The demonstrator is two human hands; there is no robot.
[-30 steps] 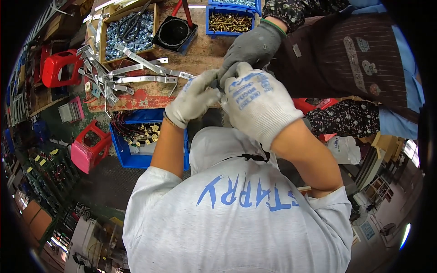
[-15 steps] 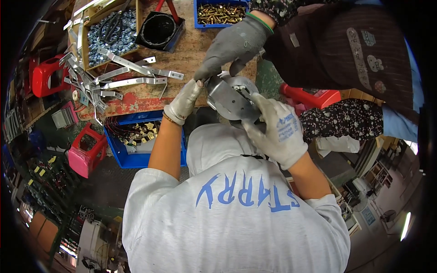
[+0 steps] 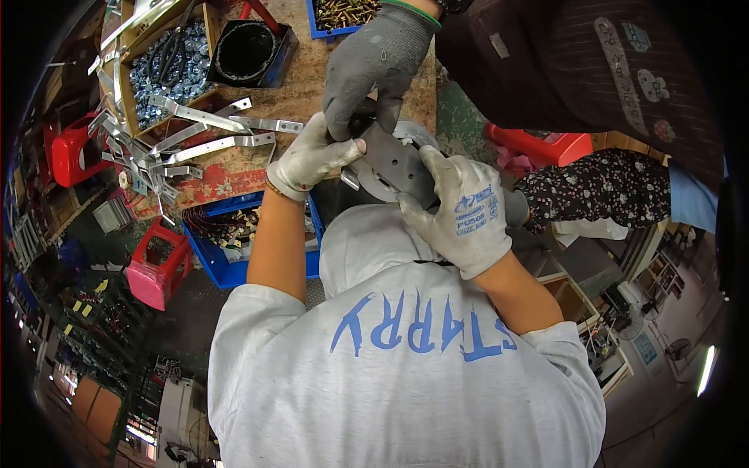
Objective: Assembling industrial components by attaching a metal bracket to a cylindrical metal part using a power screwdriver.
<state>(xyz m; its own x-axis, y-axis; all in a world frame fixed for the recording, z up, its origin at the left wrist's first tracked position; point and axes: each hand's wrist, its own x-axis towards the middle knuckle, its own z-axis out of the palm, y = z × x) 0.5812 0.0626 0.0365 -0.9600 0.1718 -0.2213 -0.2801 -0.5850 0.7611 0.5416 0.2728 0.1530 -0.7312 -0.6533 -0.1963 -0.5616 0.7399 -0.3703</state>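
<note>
- Nearest is the person's pale grey shirt (image 3: 390,382), with blue lettering across it.
- Beyond it, the right hand (image 3: 464,207), in a white glove, grasps the plate (image 3: 402,168) by its right edge, thumb on the near part and a finger farther up.
- The plate, grey metal with small holes, is held in front of the person, just off the table's near edge; a rounder metal part (image 3: 374,186) shows beneath it.
- The left hand (image 3: 312,156), also white-gloved, is at the plate's left side, thumb pointing at it. Its fingers crowd against a co-worker's glove, so I cannot tell whether it grips anything.
- The co-worker's grey-gloved hand (image 3: 378,70) closes from above on a dark piece, apparently at the plate's far end. A flowered sleeve (image 3: 601,187) reaches in from the right, its glove mostly hidden behind the right hand.
- Left of the knees, a blue crate (image 3: 222,271) holds wired parts (image 3: 234,232).
- On the worn table (image 3: 308,82), bent metal strips (image 3: 207,148) lie heaped beside a wooden box (image 3: 212,39) of small shiny pieces (image 3: 148,93), pliers (image 3: 170,51) on top.
- Farther along come a black pot (image 3: 282,66) and a blue bin (image 3: 335,33) of brassy screws (image 3: 347,11).
</note>
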